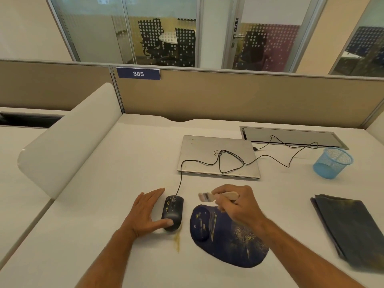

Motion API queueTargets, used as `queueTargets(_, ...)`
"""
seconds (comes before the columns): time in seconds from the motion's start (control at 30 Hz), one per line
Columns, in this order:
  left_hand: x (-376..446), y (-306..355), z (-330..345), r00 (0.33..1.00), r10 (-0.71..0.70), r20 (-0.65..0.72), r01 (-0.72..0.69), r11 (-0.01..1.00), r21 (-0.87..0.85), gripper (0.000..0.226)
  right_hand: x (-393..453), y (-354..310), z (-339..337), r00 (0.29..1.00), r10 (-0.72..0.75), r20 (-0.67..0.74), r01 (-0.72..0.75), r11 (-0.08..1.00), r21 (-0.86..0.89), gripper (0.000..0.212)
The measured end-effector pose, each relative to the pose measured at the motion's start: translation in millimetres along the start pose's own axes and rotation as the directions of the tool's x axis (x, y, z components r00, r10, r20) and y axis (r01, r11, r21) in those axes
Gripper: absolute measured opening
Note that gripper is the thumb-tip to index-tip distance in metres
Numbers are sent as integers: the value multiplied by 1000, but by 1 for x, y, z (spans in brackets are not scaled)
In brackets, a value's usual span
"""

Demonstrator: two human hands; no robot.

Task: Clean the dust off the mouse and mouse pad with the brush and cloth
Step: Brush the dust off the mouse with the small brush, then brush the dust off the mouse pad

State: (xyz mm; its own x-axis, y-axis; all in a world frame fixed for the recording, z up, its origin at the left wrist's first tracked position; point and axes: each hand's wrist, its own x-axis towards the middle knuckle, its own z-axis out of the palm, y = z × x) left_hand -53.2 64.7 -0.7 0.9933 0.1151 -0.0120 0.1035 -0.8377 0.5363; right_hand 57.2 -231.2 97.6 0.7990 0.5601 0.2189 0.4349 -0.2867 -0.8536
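A black wired mouse [174, 210] with yellowish dust specks sits on the white desk. My left hand [148, 213] lies flat beside it on its left, thumb touching the mouse's rear end. To the right lies a dark blue mouse pad [226, 240] with a wrist bump, streaked with yellow dust. My right hand [239, 206] hovers over the pad's far edge, gripping a small wooden-handled brush [216, 196] whose bristles point left toward the mouse. A dark folded cloth [351, 229] lies at the right.
A closed silver laptop [218, 156] lies behind, with the mouse cable [228, 163] looped across it. A blue mesh cup [332, 163] stands at the right. A yellow dust streak [177, 242] marks the desk near the mouse. A white divider panel [68, 142] rises on the left.
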Motion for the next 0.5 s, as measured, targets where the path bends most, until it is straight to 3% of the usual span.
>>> queueTargets(0.1, 7, 12, 1, 995, -53, -80, 51, 998, -36, 105, 0, 7, -19, 984, 92, -150, -85, 995, 52, 18)
queueTargets(0.27, 32, 59, 3, 991, 10, -132, 8, 991, 135, 89, -1, 25, -44, 932, 207, -298, -200, 978, 55, 13)
queueTargets(0.5, 60, 136, 47, 996, 93, 6, -89, 939, 333, 66, -11, 50, -62, 908, 243, -340, -289, 953, -89, 10)
